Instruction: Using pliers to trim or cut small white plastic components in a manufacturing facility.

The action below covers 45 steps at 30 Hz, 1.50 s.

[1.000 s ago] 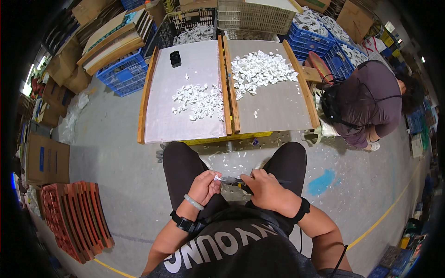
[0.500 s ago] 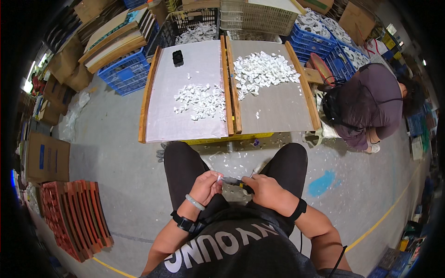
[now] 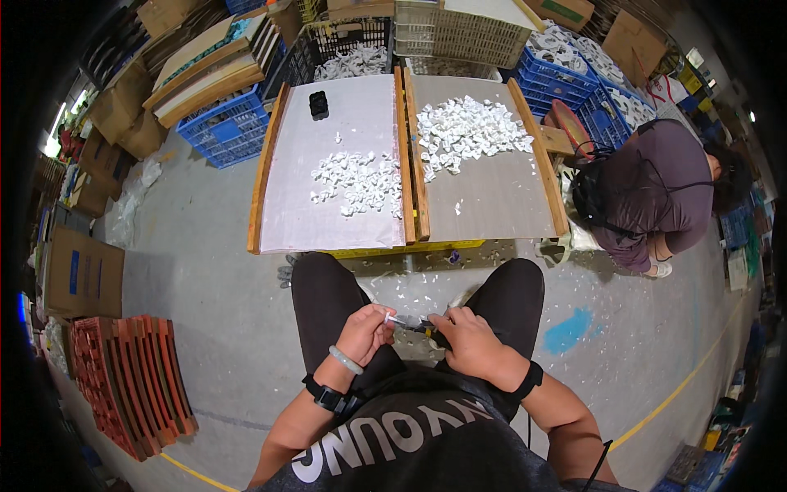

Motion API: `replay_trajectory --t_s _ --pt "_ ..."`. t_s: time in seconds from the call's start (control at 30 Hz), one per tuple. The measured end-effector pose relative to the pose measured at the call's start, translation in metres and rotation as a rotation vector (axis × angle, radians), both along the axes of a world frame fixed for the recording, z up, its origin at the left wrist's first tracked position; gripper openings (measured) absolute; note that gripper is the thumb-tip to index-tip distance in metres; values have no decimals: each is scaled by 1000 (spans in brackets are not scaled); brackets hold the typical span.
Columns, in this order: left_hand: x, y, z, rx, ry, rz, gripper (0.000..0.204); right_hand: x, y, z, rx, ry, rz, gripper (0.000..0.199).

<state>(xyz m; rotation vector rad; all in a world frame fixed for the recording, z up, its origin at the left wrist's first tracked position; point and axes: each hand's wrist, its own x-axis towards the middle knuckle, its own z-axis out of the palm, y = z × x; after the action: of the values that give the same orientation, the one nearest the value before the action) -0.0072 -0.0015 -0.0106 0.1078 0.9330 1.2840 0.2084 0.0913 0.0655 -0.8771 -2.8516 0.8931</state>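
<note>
Above my lap, my left hand (image 3: 366, 334) is closed, with thumb and fingers pinching a small white piece (image 3: 389, 317). My right hand (image 3: 471, 336) wraps around a small hand tool (image 3: 414, 325) with a slim grey front end and a dark handle. The tool's front end points left and meets the white piece or lies right beside it; its exact kind is too small to tell. Beyond my knees, one heap of small white pieces (image 3: 361, 182) lies on the left board and a larger heap of white pieces (image 3: 471, 131) on the right board.
Wooden rails (image 3: 411, 156) border both boards. A small black box (image 3: 318, 105) sits far back on the left board. Blue crates (image 3: 225, 129) stand beyond at both sides. A person (image 3: 656, 193) bends over at the right. Red stacked panels (image 3: 135, 385) stand at the lower left.
The tool has turned slightly in my right hand, whose fingers have shifted forward over its handle. My left hand keeps its pinch on the white piece. The view has shifted a little.
</note>
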Motion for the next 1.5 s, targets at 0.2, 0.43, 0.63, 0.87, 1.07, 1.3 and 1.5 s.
replay_trajectory --t_s 0.2,0.43,0.63,0.87,1.07,1.3,1.5 --pt "-1 0 -4 11 -15 4 14 -2 -3 -13 183 12 24 51" --pt "0 -1 5 14 -20 57 15 5 9 -21 -313 37 -58 54" --pt "-1 -3 3 43 -12 111 21 8 5 -19 -644 30 -28 57" --pt "-2 -1 7 18 12 103 19 -6 4 -11 -654 -74 28 60" --pt "0 -1 3 -6 14 96 18 -11 -2 -10 -612 -28 15 55" --pt "-2 3 -4 7 57 78 19 -16 3 -30 -766 -32 -50 36" --pt "-12 -2 -26 -2 44 106 24 -36 20 -44 -1120 107 -284 36"
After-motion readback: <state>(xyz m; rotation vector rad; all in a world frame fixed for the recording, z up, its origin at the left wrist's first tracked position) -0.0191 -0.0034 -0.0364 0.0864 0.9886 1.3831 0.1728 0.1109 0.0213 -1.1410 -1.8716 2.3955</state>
